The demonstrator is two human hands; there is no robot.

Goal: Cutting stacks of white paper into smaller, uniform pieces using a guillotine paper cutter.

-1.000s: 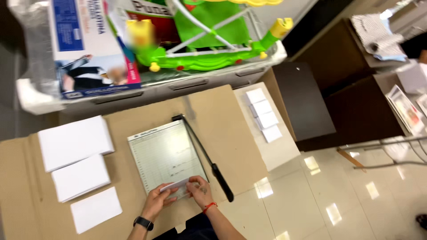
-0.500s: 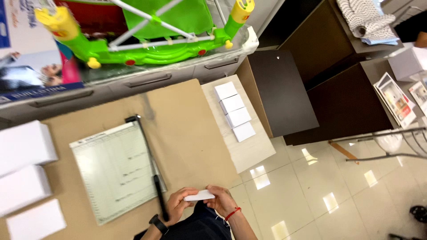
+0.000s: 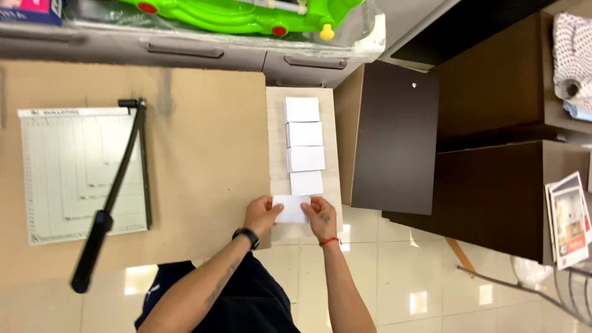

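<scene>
Both hands are gripping one small white card stack (image 3: 291, 209) from opposite ends, at the near end of a narrow pale board (image 3: 274, 123). Left hand (image 3: 262, 214) is pinching the stack's left edge, thumb on top, a black wristwatch (image 3: 246, 236) on that wrist. Right hand (image 3: 322, 217) is pinching the right edge, a red string bracelet (image 3: 330, 241) on the wrist. The stack is sitting just beyond the last of four white card stacks (image 3: 304, 145) lying in a single row along the board, nearly touching the nearest one.

Left of the board, a brown cardboard-covered worktop (image 3: 203, 135) is carrying a paper trimmer (image 3: 80, 176) with a gridded base; its black-handled blade arm (image 3: 111, 200) is lying aslant across the base, the handle overhanging the near edge. Beyond the worktop, a green plastic toy (image 3: 246, 15) is resting on grey drawers (image 3: 185, 52). Right of the board, dark brown cabinets (image 3: 394, 135) are standing on a glossy tiled floor (image 3: 407, 283).
</scene>
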